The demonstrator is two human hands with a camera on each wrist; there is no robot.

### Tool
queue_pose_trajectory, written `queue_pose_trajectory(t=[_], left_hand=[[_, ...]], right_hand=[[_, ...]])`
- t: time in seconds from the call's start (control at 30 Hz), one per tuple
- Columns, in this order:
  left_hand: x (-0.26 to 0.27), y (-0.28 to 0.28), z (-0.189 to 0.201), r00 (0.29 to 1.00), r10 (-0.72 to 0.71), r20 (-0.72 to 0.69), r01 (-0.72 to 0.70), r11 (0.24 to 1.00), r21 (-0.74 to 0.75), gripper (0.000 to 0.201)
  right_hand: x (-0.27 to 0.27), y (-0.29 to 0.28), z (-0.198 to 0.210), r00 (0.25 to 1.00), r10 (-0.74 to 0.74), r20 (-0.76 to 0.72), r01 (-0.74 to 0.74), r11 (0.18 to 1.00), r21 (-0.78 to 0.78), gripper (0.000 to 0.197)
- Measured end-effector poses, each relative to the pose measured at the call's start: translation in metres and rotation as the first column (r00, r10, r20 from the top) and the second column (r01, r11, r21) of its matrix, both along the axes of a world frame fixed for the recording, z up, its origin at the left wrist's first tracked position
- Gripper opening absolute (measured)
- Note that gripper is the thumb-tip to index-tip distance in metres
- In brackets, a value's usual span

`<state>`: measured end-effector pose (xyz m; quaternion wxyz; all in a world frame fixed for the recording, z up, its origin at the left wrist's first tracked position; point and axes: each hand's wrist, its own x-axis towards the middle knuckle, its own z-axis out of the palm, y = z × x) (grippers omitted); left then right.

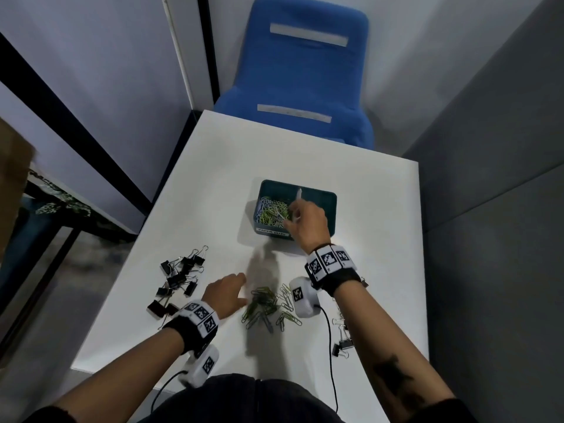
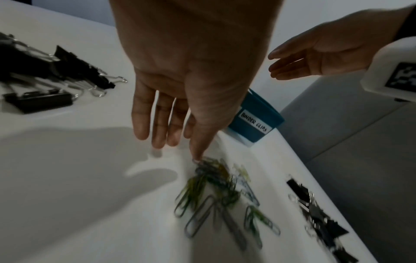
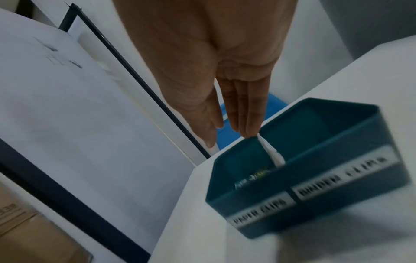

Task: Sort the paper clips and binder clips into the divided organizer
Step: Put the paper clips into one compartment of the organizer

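Note:
A teal divided organizer (image 1: 331,206) stands mid-table with a white divider (image 1: 299,193). Its left compartment holds several coloured paper clips (image 1: 271,209). My right hand (image 1: 291,219) hovers over it with straight fingers and holds nothing; in the right wrist view the right hand (image 3: 229,135) has its fingertips close to the divider (image 3: 271,154) of the organizer (image 3: 337,179). A loose pile of paper clips (image 1: 268,303) lies near me. My left hand (image 1: 244,290) is open beside it; in the left wrist view the left hand (image 2: 178,147) touches the clips (image 2: 211,179) with its thumb.
Black binder clips (image 1: 180,276) are heaped at the table's left, and a few more binder clips (image 1: 341,338) lie by the right edge under my forearm. A blue chair (image 1: 305,71) stands behind the table. Grey partitions close in both sides.

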<state>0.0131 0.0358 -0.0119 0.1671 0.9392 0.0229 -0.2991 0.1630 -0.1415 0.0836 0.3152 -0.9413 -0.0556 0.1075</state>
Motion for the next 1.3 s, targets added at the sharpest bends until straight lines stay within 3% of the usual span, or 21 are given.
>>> queue_pose_trajectory(t=[0.1, 0.17, 0.27, 0.33, 0.53, 0.67, 0.73, 0.83, 0.9, 1.0, 1.1, 1.3], left_hand=[[-0.016, -0.001, -0.016, 0.997, -0.062, -0.049, 0.060, 0.997, -0.038, 0.077], [-0.023, -0.004, -0.025, 0.994, -0.104, -0.027, 0.101, 0.991, -0.093, 0.091], [-0.028, -0.011, -0.030, 0.987, -0.158, 0.039, 0.162, 0.977, -0.136, 0.086], [-0.029, -0.017, -0.031, 0.985, -0.152, 0.085, 0.164, 0.972, -0.166, 0.078], [-0.024, -0.032, -0.035, 0.985, -0.097, 0.140, 0.131, 0.957, -0.258, 0.061], [-0.023, -0.025, -0.031, 0.994, -0.058, 0.098, 0.087, 0.944, -0.319, 0.060], [-0.028, -0.020, -0.028, 0.994, -0.064, 0.093, 0.087, 0.958, -0.272, 0.072], [-0.037, -0.018, -0.027, 0.981, -0.167, 0.101, 0.176, 0.980, -0.091, 0.110], [-0.038, -0.022, -0.030, 0.962, -0.249, 0.113, 0.254, 0.967, -0.032, 0.121], [-0.032, -0.036, -0.029, 0.951, -0.285, 0.121, 0.292, 0.956, -0.039, 0.116], [-0.026, -0.051, -0.027, 0.960, -0.252, 0.126, 0.263, 0.962, -0.079, 0.098], [-0.028, -0.053, -0.027, 0.970, -0.162, 0.181, 0.195, 0.964, -0.183, 0.042]], right_hand=[[-0.037, -0.017, -0.026, 0.982, 0.120, -0.144, -0.136, 0.985, -0.108, 0.039], [-0.068, -0.030, -0.046, 0.922, 0.223, -0.316, -0.295, 0.934, -0.203, 0.053], [-0.109, -0.046, -0.078, 0.847, 0.294, -0.443, -0.446, 0.846, -0.292, 0.064], [-0.130, -0.052, -0.092, 0.848, 0.291, -0.443, -0.448, 0.840, -0.307, 0.059], [-0.158, -0.038, -0.108, 0.923, 0.158, -0.350, -0.220, 0.965, -0.145, 0.036], [-0.150, -0.043, -0.110, 0.928, 0.191, -0.320, -0.234, 0.967, -0.101, 0.036], [-0.148, -0.052, -0.107, 0.922, 0.213, -0.323, -0.262, 0.958, -0.115, 0.050], [-0.148, -0.058, -0.106, 0.879, 0.266, -0.395, -0.377, 0.896, -0.234, 0.096], [-0.150, -0.055, -0.109, 0.858, 0.320, -0.401, -0.448, 0.849, -0.280, 0.111], [-0.152, -0.040, -0.115, 0.876, 0.354, -0.329, -0.447, 0.850, -0.277, 0.090], [-0.154, -0.028, -0.121, 0.919, 0.275, -0.281, -0.349, 0.900, -0.261, 0.064], [-0.153, -0.026, -0.128, 0.952, 0.230, -0.200, -0.276, 0.929, -0.245, 0.023]])
